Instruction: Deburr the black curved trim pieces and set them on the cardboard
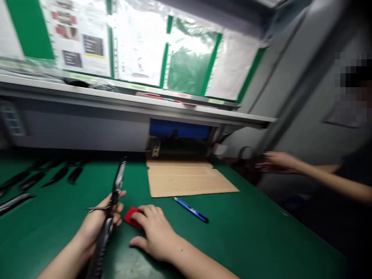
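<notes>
Left hand (99,223) was clamped around the middle of a long dark toothed tool (115,190), held over the near edge of the green mat (247,232). It looked stiff and fairly light, with a nasty serrated end, so I'd grip it at mid-shaft. Its long axis ran near-to-far, with the tip toward the far edge. Right hand (157,230) lay flat, fingers apart, on a red pad (130,216). A blue pen (190,209) and a cardboard sheet (186,180) lay beyond.

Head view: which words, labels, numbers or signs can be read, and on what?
No text can be read.
White printed sheets in clear sleeves on the wall: print too blurred.
Pale labels on the grey shelf edge: blurred.
Long black tool in the left hand, blue pen: no marking legible.
</notes>
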Available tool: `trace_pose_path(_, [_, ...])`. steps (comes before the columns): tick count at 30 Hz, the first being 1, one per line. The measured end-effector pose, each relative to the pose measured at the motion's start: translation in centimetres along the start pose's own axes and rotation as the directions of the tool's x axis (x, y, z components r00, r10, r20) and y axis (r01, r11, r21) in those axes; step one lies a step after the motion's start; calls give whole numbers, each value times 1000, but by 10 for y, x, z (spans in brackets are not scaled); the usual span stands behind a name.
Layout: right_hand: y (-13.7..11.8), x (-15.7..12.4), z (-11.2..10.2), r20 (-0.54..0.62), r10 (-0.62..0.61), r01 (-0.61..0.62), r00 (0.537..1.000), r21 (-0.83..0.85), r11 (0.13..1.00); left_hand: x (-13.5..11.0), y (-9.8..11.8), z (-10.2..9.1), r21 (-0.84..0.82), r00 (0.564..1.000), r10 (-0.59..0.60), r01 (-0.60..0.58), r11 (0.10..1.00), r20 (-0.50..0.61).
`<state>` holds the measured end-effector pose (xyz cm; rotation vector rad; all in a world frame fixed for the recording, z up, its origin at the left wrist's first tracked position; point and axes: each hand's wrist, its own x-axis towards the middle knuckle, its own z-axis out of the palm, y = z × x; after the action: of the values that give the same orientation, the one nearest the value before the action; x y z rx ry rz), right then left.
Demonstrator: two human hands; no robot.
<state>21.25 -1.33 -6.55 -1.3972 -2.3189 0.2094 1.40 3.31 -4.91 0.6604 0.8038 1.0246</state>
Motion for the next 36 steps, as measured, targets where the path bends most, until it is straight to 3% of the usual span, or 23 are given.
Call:
trace_pose_path(6, [5,13,2,-21,12,-10,1000,96,995,11,7,-5,-110,998,-58,54,992,-32])
trace_pose_path(10, [19,10,-9,-216,63,5,974,300,954,10,5,-6,-124,977,-213,212,969,2])
trace_pose_path(14, [21,6,-17,-407,-61,174,912,247,953,12,-8,-5,-85,921,-377,385,919,96])
trace_pose_path(16, [16,4,-16,-385,-166,245,908,166,955,13,-18,-6,-47,900,-407,419,907,155])
trace_pose_path(20, [1,2,-14,-228,-273,287,934,28,957,15,-33,-12,5,890,-391,401,916,234])
trace_pose_path(23, [-6,1,-14,-109,-375,374,921,-28,927,19,-37,-19,30,878,-393,401,916,274])
trace_pose_path(27, [-6,0,-15,-168,-259,252,951,-67,966,22,-42,-24,15,883,-344,358,934,320])
trace_pose_path(31, [-7,-2,-14,-137,-323,321,937,-34,946,21,-47,-24,7,876,-331,351,936,350])
trace_pose_path(34, [-8,-3,-13,-194,-237,242,952,0,970,19,-47,-24,-5,874,-326,351,936,359])
trace_pose_path(36, [-9,-3,-12,-167,-279,286,946,18,958,19,-47,-25,-11,878,-316,342,940,360])
